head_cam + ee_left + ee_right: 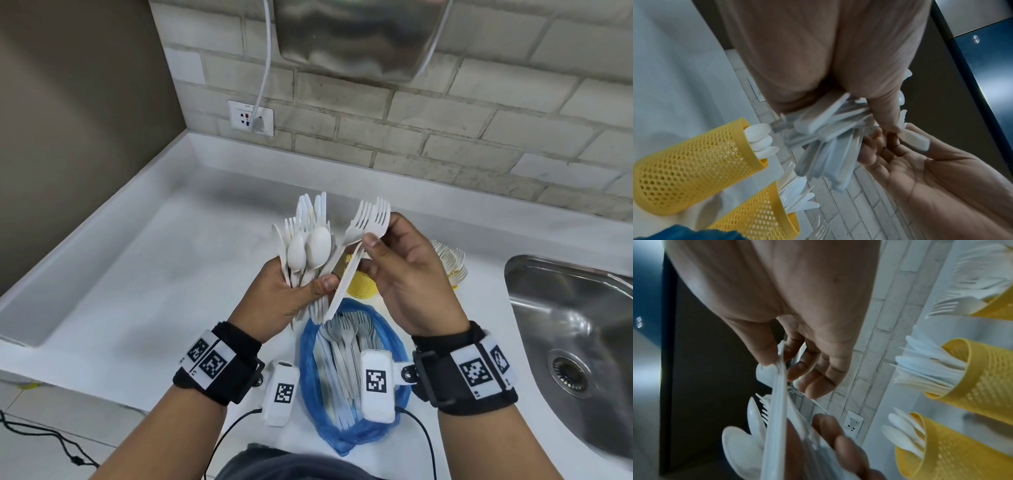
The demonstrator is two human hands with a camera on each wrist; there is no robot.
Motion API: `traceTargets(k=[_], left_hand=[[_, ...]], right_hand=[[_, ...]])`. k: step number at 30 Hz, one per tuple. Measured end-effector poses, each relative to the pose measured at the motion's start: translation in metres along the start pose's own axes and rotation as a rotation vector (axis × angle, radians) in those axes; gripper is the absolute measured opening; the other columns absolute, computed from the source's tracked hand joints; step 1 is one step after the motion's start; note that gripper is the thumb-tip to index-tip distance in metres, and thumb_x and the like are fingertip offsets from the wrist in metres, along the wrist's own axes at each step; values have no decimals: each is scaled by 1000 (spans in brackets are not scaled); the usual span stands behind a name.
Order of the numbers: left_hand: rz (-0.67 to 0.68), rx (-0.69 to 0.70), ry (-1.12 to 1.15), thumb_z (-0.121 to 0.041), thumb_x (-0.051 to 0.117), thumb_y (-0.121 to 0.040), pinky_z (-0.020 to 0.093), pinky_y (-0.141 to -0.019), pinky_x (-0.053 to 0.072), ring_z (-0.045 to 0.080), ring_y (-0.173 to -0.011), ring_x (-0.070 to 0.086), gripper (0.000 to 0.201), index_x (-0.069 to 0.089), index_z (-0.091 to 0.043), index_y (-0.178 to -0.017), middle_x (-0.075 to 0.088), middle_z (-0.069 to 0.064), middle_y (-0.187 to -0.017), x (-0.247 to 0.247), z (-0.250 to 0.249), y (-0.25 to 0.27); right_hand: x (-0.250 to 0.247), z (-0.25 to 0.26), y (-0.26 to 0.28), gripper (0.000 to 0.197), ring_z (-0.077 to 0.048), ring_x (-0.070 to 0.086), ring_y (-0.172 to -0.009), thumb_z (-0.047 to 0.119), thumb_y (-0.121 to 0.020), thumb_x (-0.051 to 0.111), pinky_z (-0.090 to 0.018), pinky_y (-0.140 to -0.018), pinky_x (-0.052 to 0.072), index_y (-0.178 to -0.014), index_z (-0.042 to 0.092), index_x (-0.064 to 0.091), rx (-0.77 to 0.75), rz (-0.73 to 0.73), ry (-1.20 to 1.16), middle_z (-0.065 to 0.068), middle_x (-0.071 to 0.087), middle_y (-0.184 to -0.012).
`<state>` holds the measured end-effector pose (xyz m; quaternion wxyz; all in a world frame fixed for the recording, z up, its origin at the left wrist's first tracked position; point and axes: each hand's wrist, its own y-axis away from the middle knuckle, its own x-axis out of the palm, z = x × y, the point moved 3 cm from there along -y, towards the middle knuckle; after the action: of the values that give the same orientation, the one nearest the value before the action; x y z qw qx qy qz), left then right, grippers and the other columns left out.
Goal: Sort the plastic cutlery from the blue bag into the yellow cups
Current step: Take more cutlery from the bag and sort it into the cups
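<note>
My left hand (284, 294) grips mixed cutlery (308, 246); my right hand (407, 274) pinches forks (371, 219) from it. Three cups (978, 376) at two o'clock are part-filled; the bag (342, 425) at six still holds plenty.

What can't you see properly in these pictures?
- Head view: the yellow cups are mostly hidden behind the right hand.
- Head view: cutlery deep in the blue bag is covered by the wrist cameras.
- Left wrist view: the handles gripped by the left hand are blurred, uncountable.
</note>
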<state>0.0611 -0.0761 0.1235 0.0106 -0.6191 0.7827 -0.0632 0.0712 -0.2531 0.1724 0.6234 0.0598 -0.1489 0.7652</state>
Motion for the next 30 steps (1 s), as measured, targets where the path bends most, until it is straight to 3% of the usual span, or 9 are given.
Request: traceTargets(k=[2,6,9,11,18,21,24,28,30], left_hand=[[-13,-22,2,-27,73,-86,21,-90,55,14,-106,74,36,71,-17,-120,79,-4,-111,0,0,0],[-12,-48,52,-25,73,-86,34,-83,60,27,-85,76,24,72,-11,-105,78,10,-92,2,3,-2],[-20,-64,61,-26,74,-85,37,-83,61,29,-83,76,25,69,-5,-100,76,19,-90,3,6,-2],[-17,-77,74,-26,74,-84,39,-84,62,30,-83,75,32,67,-1,-103,75,23,-92,4,6,-2],[-16,-88,79,-26,75,-85,40,-83,61,31,-83,76,36,65,3,-104,76,16,-90,5,6,-3],[-18,-81,72,-26,74,-85,36,-80,61,29,-82,76,36,65,3,-105,76,13,-89,5,3,-2],[-23,-77,90,-23,73,-86,33,-79,59,26,-80,75,32,66,0,-106,76,11,-87,5,2,-1],[-52,-83,125,-20,75,-84,41,-83,60,31,-82,75,27,68,-5,-104,75,11,-87,3,5,1],[-62,-76,133,-19,76,-82,42,-83,60,32,-83,75,25,69,-6,-103,75,10,-86,3,6,1]], right_hand=[[-3,2,-2,21,-34,62,-99,12,-97,56,-47,-86,54,-117,8,54,40,-19,-169,-16,65,-107],[-7,4,-7,12,-37,65,-95,17,-107,39,-56,-94,50,-107,19,50,96,-41,-482,-14,62,-98],[-12,2,-12,14,-25,55,-77,18,-104,40,-43,-77,51,-102,24,53,121,-94,-628,-8,54,-89],[-15,2,-14,12,-21,49,-69,22,-102,43,-34,-66,44,-103,23,55,156,-135,-660,-5,49,-85],[-12,2,-12,54,-17,40,-61,53,-103,39,-31,-57,31,-133,10,50,171,-131,-557,-4,48,-81],[-5,2,-12,51,-16,39,-58,36,-105,46,-28,-51,33,-142,2,49,141,-158,-479,-4,48,-81],[-2,3,-11,35,-18,41,-54,17,-107,44,-28,-49,36,-134,-3,55,96,-207,-304,-7,48,-78],[-2,5,-8,41,-25,49,-56,29,-111,38,-36,-60,43,-117,-1,65,18,-194,-38,-11,52,-69],[1,6,-6,44,-25,49,-53,34,-110,38,-37,-59,45,-107,1,67,5,-173,47,-11,49,-62]])
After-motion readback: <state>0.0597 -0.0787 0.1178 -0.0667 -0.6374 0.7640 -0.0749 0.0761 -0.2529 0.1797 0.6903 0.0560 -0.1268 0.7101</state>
